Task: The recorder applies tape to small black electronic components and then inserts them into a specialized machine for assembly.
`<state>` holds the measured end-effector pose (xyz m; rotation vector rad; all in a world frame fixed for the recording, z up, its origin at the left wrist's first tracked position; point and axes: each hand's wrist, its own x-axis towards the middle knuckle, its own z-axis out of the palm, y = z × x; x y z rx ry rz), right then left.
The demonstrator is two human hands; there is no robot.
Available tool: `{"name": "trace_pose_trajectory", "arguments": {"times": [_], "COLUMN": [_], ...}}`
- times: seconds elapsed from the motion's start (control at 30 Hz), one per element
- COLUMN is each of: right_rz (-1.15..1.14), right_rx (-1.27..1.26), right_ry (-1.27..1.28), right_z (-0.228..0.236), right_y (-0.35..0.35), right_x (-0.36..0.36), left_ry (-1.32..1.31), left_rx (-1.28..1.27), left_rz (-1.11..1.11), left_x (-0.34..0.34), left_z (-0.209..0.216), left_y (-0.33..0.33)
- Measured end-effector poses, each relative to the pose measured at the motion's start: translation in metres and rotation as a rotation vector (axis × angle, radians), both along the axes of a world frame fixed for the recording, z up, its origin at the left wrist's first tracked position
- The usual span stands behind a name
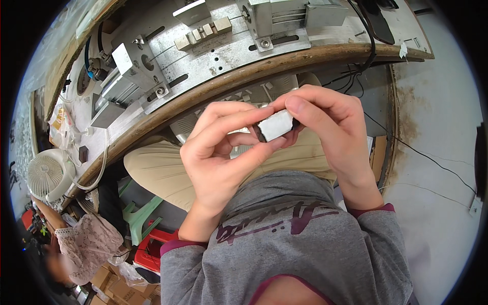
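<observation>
Between my two hands, above my lap, is a small rectangular block (276, 126) with a whitish top face and dark edges; its exact kind I cannot make out. My left hand (216, 147) pinches its left end between thumb and fingers. At the right end, my right hand (330, 124) grips it with the thumb on top and fingers curled behind. Beneath the hands, a perforated light-coloured tray (284, 85) holding several small pale parts shows in part, much of it hidden by my hands.
Beyond the wooden bench edge (223, 76) stands a metal fixture plate (203, 63) with clamps and a notched metal block (203, 34). A white fan (48, 173) is at the left. Cables (368, 46) hang at the right. Someone in a lace sleeve (91, 244) sits lower left, near a red stool (155, 249).
</observation>
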<state>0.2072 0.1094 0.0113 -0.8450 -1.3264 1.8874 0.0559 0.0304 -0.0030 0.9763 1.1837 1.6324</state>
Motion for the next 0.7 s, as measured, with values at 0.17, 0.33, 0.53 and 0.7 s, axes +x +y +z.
{"name": "trace_pose_trajectory", "arguments": {"times": [0.17,0.33,0.53,0.7], "right_rz": [-0.021,0.073,-0.070,0.006], "right_rx": [0.017,0.056,0.091,0.895], "right_ry": [-0.049,-0.143,-0.107,-0.254], "right_z": [0.006,0.004,0.007,0.017], "right_y": [-0.003,-0.002,-0.001,0.007], "right_x": [-0.004,-0.002,-0.005,0.004], "left_ry": [0.088,0.303,0.216,0.272], "left_rx": [0.009,0.055,0.022,0.005], "left_rz": [0.040,0.056,0.027,0.033], "left_x": [-0.004,-0.005,-0.006,-0.012], "left_z": [-0.004,-0.004,-0.003,0.000], "left_y": [-0.002,-0.003,-0.004,-0.006]}}
